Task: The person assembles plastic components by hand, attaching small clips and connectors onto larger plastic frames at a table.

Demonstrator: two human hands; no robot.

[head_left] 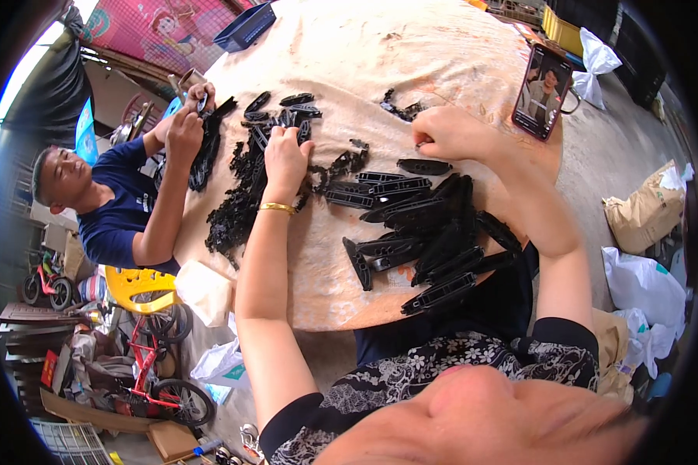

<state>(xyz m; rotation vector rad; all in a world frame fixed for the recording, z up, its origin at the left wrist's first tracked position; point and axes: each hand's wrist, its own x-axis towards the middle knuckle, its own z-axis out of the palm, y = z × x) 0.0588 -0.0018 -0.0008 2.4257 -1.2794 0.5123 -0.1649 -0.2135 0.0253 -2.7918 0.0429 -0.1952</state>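
Note:
My left hand point(287, 161), with a gold bracelet at its wrist, reaches into a loose group of long black plastic parts point(298, 116) in the middle of the table. Its fingertips close on one of these parts. My right hand point(456, 133) hovers over the cloth, its fingers curled in a pinch; whatever lies between them is too small to make out. Just beyond it sit small black scraps point(399, 106). Nearer me is a large heap of long narrow black plastic parts point(419, 221). A mound of small black pieces point(236, 205) spreads left of my left forearm.
A pale cloth covers the round table point(349, 46). A phone point(543, 91) stands at the right edge, a blue bin point(244, 27) at the far left. Across on the left, a person point(132, 198) holds a small item in both hands. Sacks point(644, 205) and bicycles point(155, 372) occupy the floor.

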